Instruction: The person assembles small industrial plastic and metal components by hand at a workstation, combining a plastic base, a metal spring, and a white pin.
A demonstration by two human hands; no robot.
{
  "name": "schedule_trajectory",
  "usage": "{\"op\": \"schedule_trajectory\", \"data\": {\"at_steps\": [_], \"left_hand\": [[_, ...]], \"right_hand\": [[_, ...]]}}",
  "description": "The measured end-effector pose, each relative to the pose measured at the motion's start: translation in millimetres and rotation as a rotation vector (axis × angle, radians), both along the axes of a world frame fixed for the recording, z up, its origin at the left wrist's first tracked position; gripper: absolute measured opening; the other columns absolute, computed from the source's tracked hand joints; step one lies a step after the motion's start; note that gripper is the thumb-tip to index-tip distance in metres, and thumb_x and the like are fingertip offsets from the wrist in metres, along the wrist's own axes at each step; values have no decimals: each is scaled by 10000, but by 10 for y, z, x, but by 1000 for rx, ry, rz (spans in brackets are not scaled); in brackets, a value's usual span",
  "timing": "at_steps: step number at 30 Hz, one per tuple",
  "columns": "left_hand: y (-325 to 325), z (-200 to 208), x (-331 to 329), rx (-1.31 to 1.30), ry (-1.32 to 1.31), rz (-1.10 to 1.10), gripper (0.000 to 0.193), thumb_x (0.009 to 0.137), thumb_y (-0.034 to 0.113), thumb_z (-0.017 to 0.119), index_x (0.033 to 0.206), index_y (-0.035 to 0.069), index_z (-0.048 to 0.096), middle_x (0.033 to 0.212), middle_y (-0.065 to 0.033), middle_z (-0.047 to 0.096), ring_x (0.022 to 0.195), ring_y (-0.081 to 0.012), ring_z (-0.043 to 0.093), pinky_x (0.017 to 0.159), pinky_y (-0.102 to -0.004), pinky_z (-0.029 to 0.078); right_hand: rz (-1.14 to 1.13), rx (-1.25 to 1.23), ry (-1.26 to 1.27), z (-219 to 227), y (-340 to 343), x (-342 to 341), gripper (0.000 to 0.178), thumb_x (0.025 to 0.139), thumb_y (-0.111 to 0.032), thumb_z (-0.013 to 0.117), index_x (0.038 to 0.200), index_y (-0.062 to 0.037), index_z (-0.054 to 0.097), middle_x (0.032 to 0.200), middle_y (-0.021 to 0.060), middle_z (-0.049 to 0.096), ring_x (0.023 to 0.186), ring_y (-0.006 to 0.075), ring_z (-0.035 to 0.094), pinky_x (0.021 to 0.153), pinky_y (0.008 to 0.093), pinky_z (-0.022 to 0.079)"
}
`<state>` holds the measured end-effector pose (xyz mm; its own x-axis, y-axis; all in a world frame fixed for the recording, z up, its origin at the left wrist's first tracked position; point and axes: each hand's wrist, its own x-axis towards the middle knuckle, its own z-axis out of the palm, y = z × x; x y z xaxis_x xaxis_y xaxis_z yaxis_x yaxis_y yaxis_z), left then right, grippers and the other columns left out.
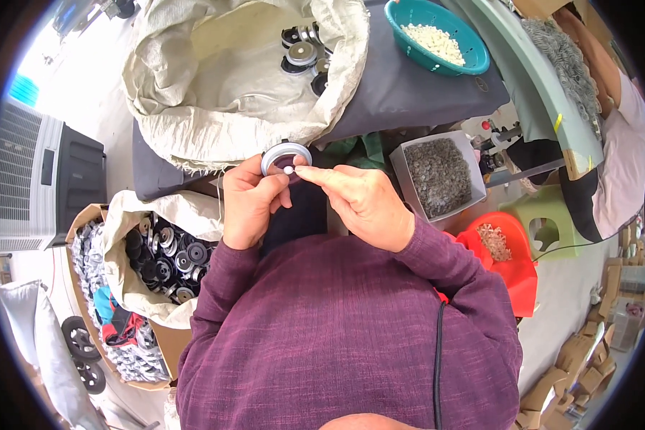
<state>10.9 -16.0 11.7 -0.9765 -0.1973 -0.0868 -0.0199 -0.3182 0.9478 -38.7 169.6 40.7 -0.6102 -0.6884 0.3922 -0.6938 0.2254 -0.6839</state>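
In front of my chest, my left hand [249, 197] is closed around a round wheel-like part [267, 160] with a silvery metal rim and a dark inside. A small white piece [288, 170] sits at the middle of the part. My right hand [362, 201] comes in from the right with its index finger stretched out, the tip right beside the white piece and touching the part. Its fingers are apart and do not grip anything that I can see. The underside of the part is hidden by my left fingers.
A white woven sack [229, 132] ahead holds several similar parts. A teal basket [401, 54] has white pieces. A grey bin [403, 179] and red tray [519, 276] stand right; another sack [118, 269] of parts stands left. Another person's sleeve [634, 143] shows right.
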Motion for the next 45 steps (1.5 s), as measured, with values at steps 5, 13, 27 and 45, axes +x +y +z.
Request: {"op": "schedule_trajectory", "data": {"at_steps": [5, 13, 27, 45], "left_hand": [[72, 24, 40, -85, 61, 37, 93, 752, -25, 526, 813, -15, 597, 866, -110, 659, 483, -78, 513, 410, -179, 354], [108, 47, -11, -400, 216, 14, 66, 708, -68, 553, 740, -11, 541, 652, -20, 557, 504, -84, 476, 454, -226, 365], [291, -16, 40, 108, 119, 104, 123, 849, 87, 600, 905, -22, 602, 712, -52, 613, 492, -91, 532, 407, -182, 358], [-302, -509, 117, 485, 56, 15, 208, 905, 192, 510, 979, 2, 553, 843, -85, 613, 450, -128, 459, 388, -224, 334]], "right_hand": [[-17, 17, 18, 3, 11, 43, 360, 798, 45, 546, 1138, -70, 585, 761, 144, 605, 669, 287, 613, 593, 341, 487], [-27, 117, 33, 136, 123, 24, 350, 771, 44, 546, 1098, -66, 598, 776, 152, 612, 681, 301, 616, 592, 354, 494], [-167, -154, 217, -324, -164, 53, 528, 708, 74, 543, 1213, -74, 501, 672, 96, 525, 554, 273, 563, 495, 358, 474], [-1313, 6, -556, -3182, 2619, -897, 413, 751, 24, 463, 1124, -89, 603, 830, 188, 650, 752, 312, 638, 696, 366, 498]]}}
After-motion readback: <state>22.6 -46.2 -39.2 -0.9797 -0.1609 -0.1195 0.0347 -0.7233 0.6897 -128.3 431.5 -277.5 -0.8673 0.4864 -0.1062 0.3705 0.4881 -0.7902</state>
